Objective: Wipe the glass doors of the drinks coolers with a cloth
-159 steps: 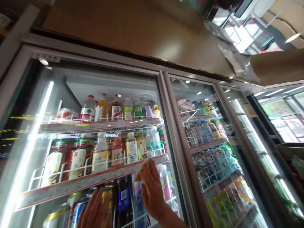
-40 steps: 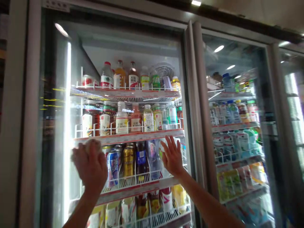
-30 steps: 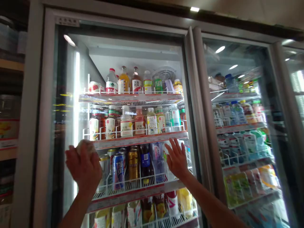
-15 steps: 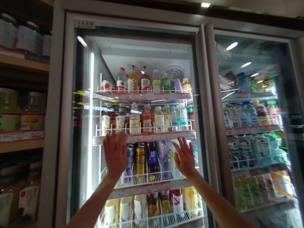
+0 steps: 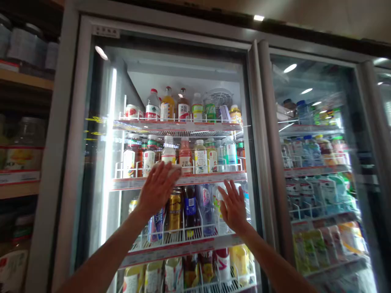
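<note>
- Our left hand [image 5: 157, 186] lay on the glass door [image 5: 100, 211] of the drinks cooler. Its fingers [image 5: 166, 174] were pressed together over a pale wad [image 5: 176, 168] that showed at their tips, level with the red price strip [image 5: 210, 178] of the second shelf.
- Our right hand [image 5: 234, 206] rested flat on the same glass near the door's right edge, fingers [image 5: 229, 190] spread.
- Behind the glass, between the two hands, stood a gold can [image 5: 175, 206] and a blue-labelled dark bottle [image 5: 190, 205]. Their brand marks were too blurred to read.
- On the top shelf we saw a red-labelled clear bottle [image 5: 152, 108]. Near it stood a brown bottle [image 5: 183, 108] whose white label bore bold Chinese characters, too small to make out.
- A small nameplate [image 5: 105, 31] at the door's upper left corner carried writing we could not read.
</note>
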Motion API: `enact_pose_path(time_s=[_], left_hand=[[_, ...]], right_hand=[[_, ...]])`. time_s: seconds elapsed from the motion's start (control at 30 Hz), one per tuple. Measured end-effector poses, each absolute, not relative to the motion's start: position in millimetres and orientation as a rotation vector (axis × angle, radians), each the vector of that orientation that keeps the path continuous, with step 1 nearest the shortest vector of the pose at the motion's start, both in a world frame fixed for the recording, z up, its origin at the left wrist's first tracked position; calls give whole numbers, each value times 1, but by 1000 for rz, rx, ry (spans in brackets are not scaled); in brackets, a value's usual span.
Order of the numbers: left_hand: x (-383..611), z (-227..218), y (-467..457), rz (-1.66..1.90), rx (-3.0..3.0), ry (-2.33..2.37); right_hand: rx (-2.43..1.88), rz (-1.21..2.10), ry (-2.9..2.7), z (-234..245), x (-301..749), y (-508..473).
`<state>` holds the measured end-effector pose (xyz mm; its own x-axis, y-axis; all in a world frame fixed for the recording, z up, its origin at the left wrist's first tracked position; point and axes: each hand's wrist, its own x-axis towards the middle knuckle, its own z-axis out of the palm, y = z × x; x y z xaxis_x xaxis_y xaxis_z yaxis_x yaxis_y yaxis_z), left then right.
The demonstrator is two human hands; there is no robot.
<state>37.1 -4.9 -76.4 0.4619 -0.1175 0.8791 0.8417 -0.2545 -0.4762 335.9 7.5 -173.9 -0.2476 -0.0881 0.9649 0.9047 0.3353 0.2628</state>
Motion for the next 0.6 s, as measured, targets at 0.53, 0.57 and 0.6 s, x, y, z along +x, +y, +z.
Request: enact_pose_path(time_s=[0.53, 0.57, 0.6], left_hand=[[25, -6, -2, -1592, -1139, -974], [25, -4, -1, -1649, -1071, -998], [27, -3, 0, -1631, -1085, -990]], right_hand=[[-724, -1162, -1493, -174, 335, 8], [-724, -1159, -1496, -174, 335, 8], [-726, -1158, -1498, -174, 335, 8]])
